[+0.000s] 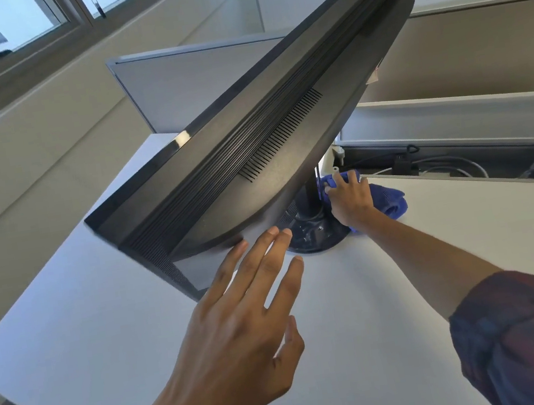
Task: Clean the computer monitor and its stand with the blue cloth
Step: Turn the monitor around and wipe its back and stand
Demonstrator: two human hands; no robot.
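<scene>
A black computer monitor [269,132] is seen from behind and above, running diagonally across the view. Its black pole and round base, the stand [312,233], rest on the white desk [378,307]. My right hand [350,200] presses the blue cloth [390,199] against the right side of the stand base, beside the pole. My left hand [240,313] hovers with fingers spread at the monitor's lower rear edge; its fingertips are at or just off the casing, and it holds nothing.
An open cable tray [461,166] with white cables and a black plug runs along the desk's back edge on the right. A grey partition panel [179,87] stands behind the monitor. Windows are at upper left. The desk's left edge drops to the floor.
</scene>
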